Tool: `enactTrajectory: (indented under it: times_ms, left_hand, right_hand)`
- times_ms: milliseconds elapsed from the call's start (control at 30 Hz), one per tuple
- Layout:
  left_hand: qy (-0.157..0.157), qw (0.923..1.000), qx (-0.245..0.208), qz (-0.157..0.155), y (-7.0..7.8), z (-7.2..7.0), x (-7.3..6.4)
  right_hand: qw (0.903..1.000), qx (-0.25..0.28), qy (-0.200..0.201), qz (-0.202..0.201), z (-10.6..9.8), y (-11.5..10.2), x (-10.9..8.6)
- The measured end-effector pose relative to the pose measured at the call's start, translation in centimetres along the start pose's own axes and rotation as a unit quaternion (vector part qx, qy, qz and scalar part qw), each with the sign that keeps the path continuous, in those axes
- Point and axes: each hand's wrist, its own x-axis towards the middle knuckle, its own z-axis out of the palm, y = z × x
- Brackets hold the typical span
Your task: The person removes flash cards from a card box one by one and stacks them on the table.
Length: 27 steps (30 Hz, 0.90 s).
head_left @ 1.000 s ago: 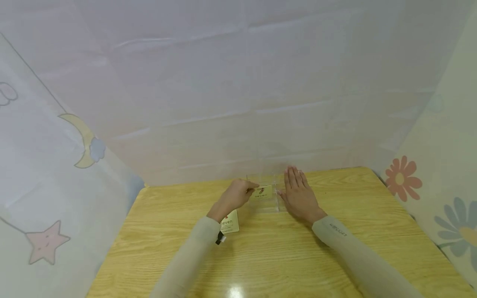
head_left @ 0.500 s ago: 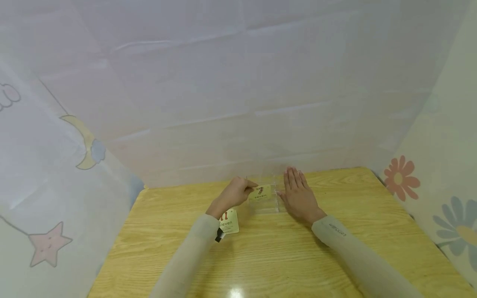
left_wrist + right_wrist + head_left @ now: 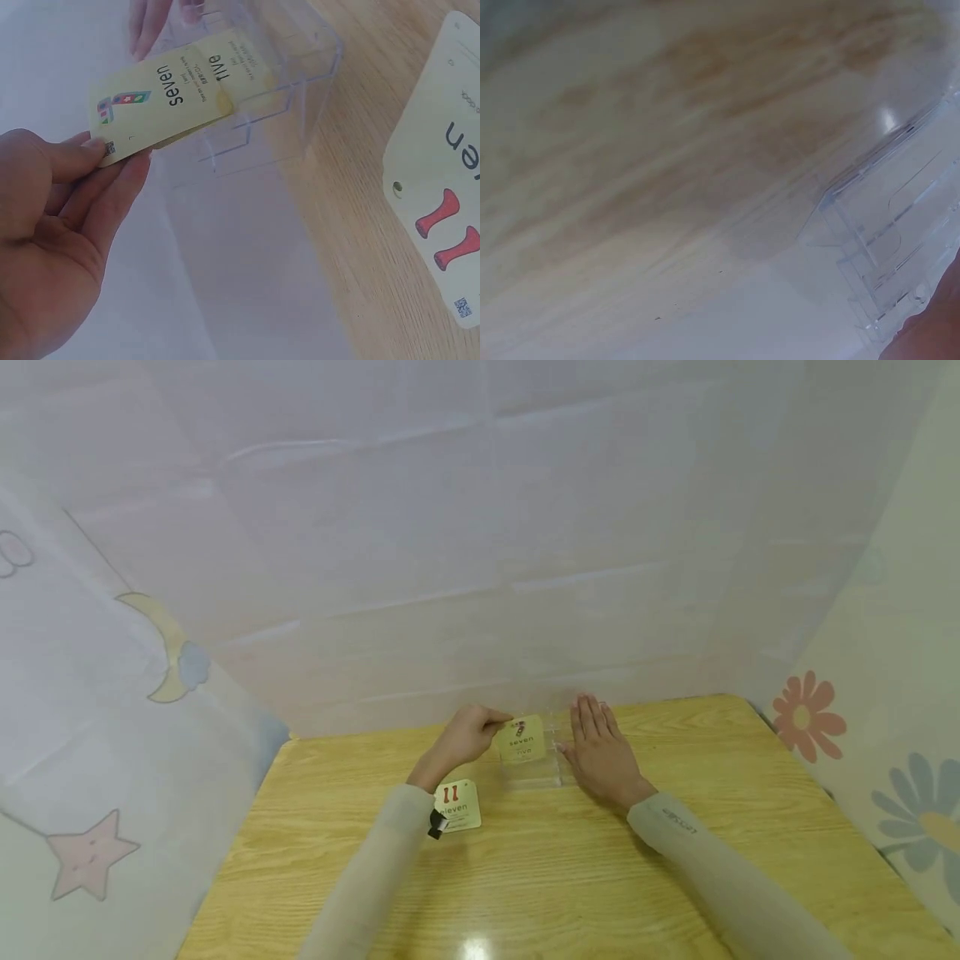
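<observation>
My left hand (image 3: pixel 463 735) pinches the corner of a pale yellow "seven" flash card (image 3: pixel 522 732) between thumb and fingers. In the left wrist view that card (image 3: pixel 161 101) slants partly out of a clear plastic holder (image 3: pixel 319 71). A second card (image 3: pixel 236 64), reading "five", shows in the holder beyond it. My right hand (image 3: pixel 603 760) lies with straight fingers along the right side of the holder (image 3: pixel 536 777). Only a blurred part of the right hand (image 3: pixel 930 322) shows in the right wrist view, beside the holder's stepped clear edges (image 3: pixel 877 262).
On the wooden table (image 3: pixel 525 877), an "eleven" flash card (image 3: pixel 460 806) lies near the left wrist, partly covered by a black-and-white tag (image 3: pixel 437 823). A pale sheet (image 3: pixel 465 568) rises behind the table, with printed sheets at both sides.
My left hand has moved up and slightly left, drawing the "seven" card higher in the holder. More of the "eleven" card is uncovered. The right hand stays in place.
</observation>
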Motion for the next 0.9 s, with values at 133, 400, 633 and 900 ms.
enactTrajectory:
  times_ms: [133,400,633,900]
  left_hand:
    - [0.006,0.9981,-0.059,-0.016,-0.3,-0.8,-0.3]
    - [0.020,0.9808,-0.182,-0.066,-1.4,-2.6,-1.4]
    - [-0.011,0.9555,-0.276,-0.104,-3.1,-4.1,-2.5]
    - [-0.050,0.9399,-0.309,-0.136,-5.2,-4.6,-3.8]
  right_hand:
    - [1.0000,0.002,-0.003,0.001,0.0,-0.1,-0.1]
    - [1.0000,-0.005,-0.004,0.001,-0.2,-0.3,0.1]
    - [0.9999,-0.010,-0.013,0.000,-0.4,-0.4,0.3]
    - [0.9999,-0.013,-0.005,0.003,-0.7,-0.7,0.1]
